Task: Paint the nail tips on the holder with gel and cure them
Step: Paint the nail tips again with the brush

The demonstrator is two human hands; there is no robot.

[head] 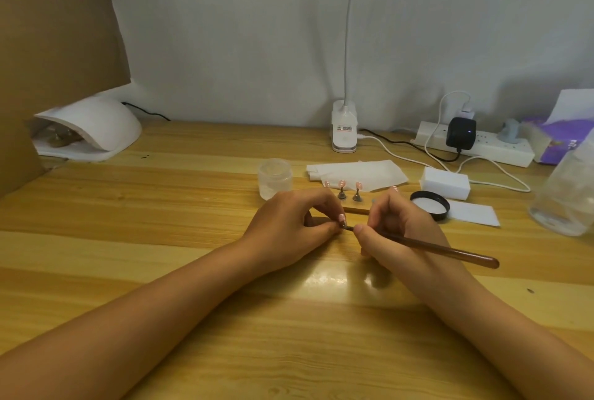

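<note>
A brown cardboard sheet (48, 29) closes off the left edge. Under it sits a white dome-shaped curing lamp (93, 126), well apart from the fingers across a wide stretch of pale wooden table (160, 206).

A clear plastic jar (275, 178) stands just beyond the left hand (291, 227). That hand's fingers are curled, thumb and forefinger pinching a small pink nail tip (342, 217).

Just behind both sets of fingertips lies a wooden holder strip (355, 210). It carries two upright metal stands topped with glossy pink tips (341, 183).

The right hand (395, 232) grips a brown wooden-handled brush (450, 250). The brush's point meets the pinched tip between the two thumbs, and its handle slants out rightward.

Near the right knuckles is a round black lid with a white inside (430, 205). Further right, a clear bottle (565, 193) crowds the table's edge.
</note>
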